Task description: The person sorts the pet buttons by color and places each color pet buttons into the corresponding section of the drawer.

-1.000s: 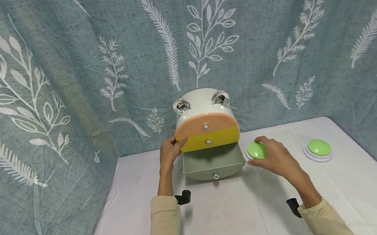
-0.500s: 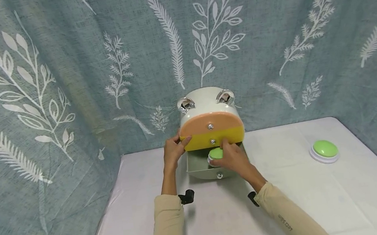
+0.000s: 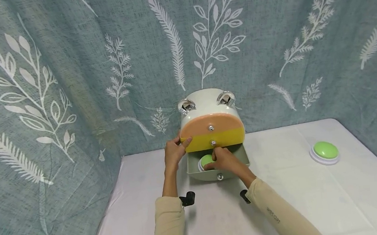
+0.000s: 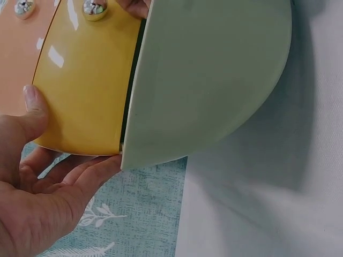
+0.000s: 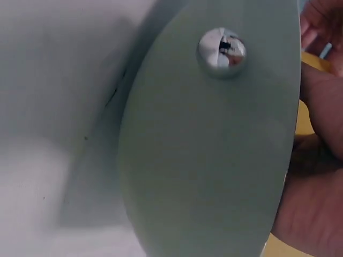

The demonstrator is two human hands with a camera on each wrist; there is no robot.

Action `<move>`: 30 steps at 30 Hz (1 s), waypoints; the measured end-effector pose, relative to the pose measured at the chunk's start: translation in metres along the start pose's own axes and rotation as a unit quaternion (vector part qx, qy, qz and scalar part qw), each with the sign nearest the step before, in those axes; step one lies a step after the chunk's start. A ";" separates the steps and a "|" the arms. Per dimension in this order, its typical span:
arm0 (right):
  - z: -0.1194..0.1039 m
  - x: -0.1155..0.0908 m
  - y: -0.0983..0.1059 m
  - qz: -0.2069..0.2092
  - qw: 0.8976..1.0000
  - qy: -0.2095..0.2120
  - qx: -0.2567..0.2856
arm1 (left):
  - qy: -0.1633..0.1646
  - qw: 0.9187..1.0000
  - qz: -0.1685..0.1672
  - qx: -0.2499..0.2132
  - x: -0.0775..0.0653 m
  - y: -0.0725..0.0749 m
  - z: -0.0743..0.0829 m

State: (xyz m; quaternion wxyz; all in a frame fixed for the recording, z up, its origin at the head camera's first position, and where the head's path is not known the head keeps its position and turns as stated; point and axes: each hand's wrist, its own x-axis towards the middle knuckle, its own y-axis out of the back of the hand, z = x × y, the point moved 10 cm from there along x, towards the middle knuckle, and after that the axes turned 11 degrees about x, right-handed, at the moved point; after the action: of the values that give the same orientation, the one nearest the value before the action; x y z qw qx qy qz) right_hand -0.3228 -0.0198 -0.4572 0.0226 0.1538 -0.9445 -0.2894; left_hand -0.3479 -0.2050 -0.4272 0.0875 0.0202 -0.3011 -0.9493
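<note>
A small frog-shaped drawer cabinet [image 3: 204, 106] stands against the curtain, with an orange and a yellow drawer front pushed in. Its bottom green drawer [image 3: 202, 176] is pulled out. My left hand [image 3: 173, 155] grips the cabinet's left side, thumb on the yellow front [image 4: 88, 101] and fingers along the side. Inside the bottom drawer, toward its left half, sits a green dome push button [image 3: 206, 161] on a white base. My right hand [image 3: 226, 160] holds it from the right, thumb at its front. In the right wrist view the drawer front [image 5: 209, 139] hides the button.
A second green push button [image 3: 325, 150] lies at the right of the white-covered table [image 3: 293, 183]. A patterned teal curtain [image 3: 88, 104] hangs behind and along the sides. Round silver knobs [image 3: 220, 177] stick out from the drawer fronts.
My right hand has carried the push button leftward from the table beside the cabinet and lowered it into the bottom drawer. My left hand has kept its grip on the cabinet's side.
</note>
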 end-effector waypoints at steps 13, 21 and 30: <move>-0.003 -0.017 0.029 -0.035 0.997 0.057 -0.024 | -0.012 1.000 0.008 -0.011 -0.004 0.002 0.004; 0.012 -0.055 0.104 0.111 0.993 0.042 -0.005 | -0.012 1.000 0.006 -0.009 -0.003 0.000 0.004; 0.094 -0.115 0.201 0.245 0.962 -0.055 -0.104 | -0.006 1.000 -0.001 0.003 -0.003 0.000 0.001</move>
State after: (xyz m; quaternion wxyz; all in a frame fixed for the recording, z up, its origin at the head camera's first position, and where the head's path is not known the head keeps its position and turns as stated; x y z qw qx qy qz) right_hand -0.2819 0.2241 -0.4189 0.0565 -0.1019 -0.9176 -0.3800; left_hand -0.3451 -0.2035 -0.4262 0.0847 0.0153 -0.3047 -0.9485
